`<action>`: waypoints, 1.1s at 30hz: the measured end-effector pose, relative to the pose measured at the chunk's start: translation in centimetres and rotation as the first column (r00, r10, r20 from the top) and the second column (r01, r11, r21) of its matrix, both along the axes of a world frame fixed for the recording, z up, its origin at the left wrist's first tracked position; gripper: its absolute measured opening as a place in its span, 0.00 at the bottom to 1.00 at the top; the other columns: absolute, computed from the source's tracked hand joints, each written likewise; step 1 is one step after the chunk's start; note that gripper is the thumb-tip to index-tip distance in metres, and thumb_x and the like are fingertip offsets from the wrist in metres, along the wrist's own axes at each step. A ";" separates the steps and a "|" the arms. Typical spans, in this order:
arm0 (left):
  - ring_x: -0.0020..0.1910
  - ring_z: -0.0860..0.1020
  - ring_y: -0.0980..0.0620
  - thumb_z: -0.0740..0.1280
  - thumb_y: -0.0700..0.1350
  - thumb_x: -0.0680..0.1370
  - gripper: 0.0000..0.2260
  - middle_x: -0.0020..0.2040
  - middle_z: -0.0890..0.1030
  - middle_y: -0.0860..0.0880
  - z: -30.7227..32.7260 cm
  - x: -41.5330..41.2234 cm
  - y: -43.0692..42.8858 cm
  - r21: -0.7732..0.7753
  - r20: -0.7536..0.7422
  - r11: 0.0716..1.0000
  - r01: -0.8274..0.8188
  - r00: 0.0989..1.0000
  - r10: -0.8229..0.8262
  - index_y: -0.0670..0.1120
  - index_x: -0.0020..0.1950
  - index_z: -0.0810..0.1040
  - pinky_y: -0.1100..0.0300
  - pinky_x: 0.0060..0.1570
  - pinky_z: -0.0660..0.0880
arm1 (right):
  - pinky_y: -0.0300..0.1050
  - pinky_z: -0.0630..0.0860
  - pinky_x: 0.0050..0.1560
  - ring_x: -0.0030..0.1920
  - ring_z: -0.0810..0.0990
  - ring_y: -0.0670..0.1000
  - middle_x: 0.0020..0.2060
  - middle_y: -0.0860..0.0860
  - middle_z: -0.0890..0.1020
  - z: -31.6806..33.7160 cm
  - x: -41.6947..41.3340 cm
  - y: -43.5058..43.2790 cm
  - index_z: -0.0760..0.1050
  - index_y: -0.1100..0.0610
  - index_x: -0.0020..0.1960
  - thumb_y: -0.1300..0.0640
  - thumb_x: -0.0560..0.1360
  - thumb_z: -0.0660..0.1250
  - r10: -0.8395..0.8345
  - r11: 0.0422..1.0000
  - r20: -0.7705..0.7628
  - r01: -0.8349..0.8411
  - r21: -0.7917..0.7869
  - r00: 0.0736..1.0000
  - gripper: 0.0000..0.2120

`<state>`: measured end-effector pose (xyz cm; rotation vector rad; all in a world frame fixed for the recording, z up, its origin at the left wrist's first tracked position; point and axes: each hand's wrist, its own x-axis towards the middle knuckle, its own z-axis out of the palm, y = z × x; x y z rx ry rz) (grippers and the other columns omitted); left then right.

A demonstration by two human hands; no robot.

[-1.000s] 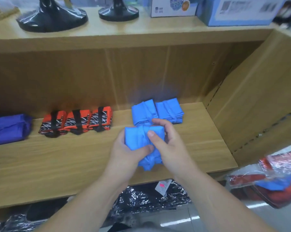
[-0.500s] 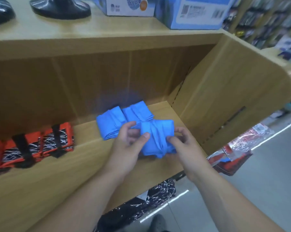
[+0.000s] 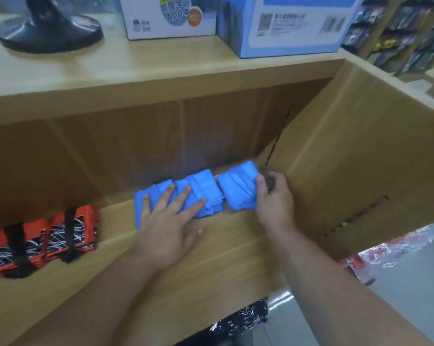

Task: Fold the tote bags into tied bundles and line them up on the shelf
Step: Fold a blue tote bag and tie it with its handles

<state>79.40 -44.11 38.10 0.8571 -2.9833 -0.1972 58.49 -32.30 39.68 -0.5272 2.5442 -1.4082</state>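
Three blue tote bundles lie in a row near the back of the wooden shelf [image 3: 230, 248]. My left hand [image 3: 169, 221] lies flat with spread fingers on the two left blue bundles [image 3: 203, 189]. The right blue bundle [image 3: 237, 189] sits close to the shelf's right wall, and my right hand [image 3: 273, 196] grips its right end with thumb on top. Orange and black patterned bundles [image 3: 43, 239] with black straps stand in a line at the left of the same shelf.
The upper shelf carries a black round stand base [image 3: 48, 28], a white box [image 3: 168, 16] and a blue box [image 3: 293, 23]. A slanted wooden side panel [image 3: 360, 158] closes the shelf on the right. Wrapped goods [image 3: 390, 253] lie on the floor below.
The blue bundle that both hands held above the shelf front now lies on the shelf at the right end of the blue row. My left hand let go and went flat on the other two.
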 end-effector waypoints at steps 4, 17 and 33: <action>0.79 0.61 0.42 0.54 0.71 0.74 0.31 0.79 0.66 0.52 -0.6 -0.1 -0.2 -0.057 0.033 0.998 0.001 0.999 0.001 0.64 0.76 0.67 0.27 0.68 0.61 | 0.52 0.61 0.72 0.76 0.64 0.58 0.76 0.58 0.65 -0.5 1.9 1.3 0.65 0.53 0.76 0.45 0.81 0.60 0.237 0.968 -0.394 -0.181 0.175 0.888 0.26; 0.79 0.52 0.34 0.52 0.79 0.70 0.36 0.82 0.54 0.44 -0.9 1.5 0.6 0.023 -0.071 0.975 -0.220 0.973 0.221 0.68 0.76 0.63 0.28 0.69 0.59 | 0.57 0.48 0.79 0.81 0.46 0.56 0.82 0.46 0.53 -2.5 1.1 1.1 0.55 0.44 0.81 0.31 0.76 0.39 0.640 0.666 -0.304 -0.313 0.676 0.705 0.37; 0.79 0.56 0.35 0.54 0.75 0.70 0.38 0.80 0.61 0.42 0.6 -1.0 1.4 -0.016 -0.124 0.985 -0.171 0.978 0.168 0.59 0.76 0.68 0.29 0.70 0.55 | 0.54 0.56 0.79 0.81 0.52 0.54 0.79 0.52 0.62 0.8 0.9 4.4 0.69 0.51 0.75 0.31 0.78 0.47 0.597 0.774 -0.333 -0.415 0.478 0.730 0.36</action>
